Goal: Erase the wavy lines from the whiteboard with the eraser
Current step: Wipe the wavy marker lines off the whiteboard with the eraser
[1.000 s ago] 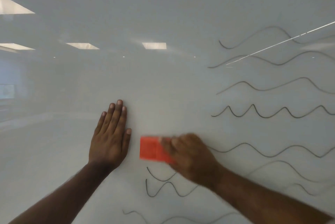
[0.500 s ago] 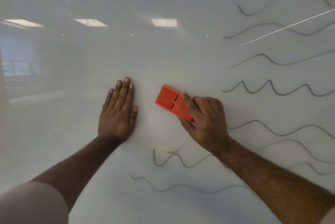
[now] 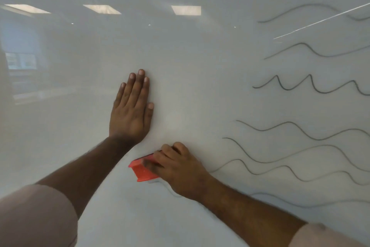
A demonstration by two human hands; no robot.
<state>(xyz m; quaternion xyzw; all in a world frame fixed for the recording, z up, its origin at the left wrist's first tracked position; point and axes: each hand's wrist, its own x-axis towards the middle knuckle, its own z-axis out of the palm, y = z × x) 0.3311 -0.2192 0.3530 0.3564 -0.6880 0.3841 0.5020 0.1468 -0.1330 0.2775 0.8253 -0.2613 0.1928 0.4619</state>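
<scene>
The white glossy whiteboard (image 3: pixel 200 66) fills the view. Several dark wavy lines (image 3: pixel 300 130) run down its right side, from the top right corner to the lower right. My right hand (image 3: pixel 178 168) grips the orange eraser (image 3: pixel 143 170) and presses it flat on the board at lower centre, over the left end of a faint low line. My left hand (image 3: pixel 131 106) rests flat on the board above and left of the eraser, fingers together and pointing up, holding nothing.
The board's left half shows only reflections of ceiling lights (image 3: pixel 186 10) and a room. A thin bright streak (image 3: pixel 320 20) crosses the upper right lines. Pale sleeves (image 3: pixel 38 216) show at both lower corners.
My right hand has swept the eraser down and left from beside my left hand to the lower lines. The short wavy line below it is gone. My left hand has stayed put.
</scene>
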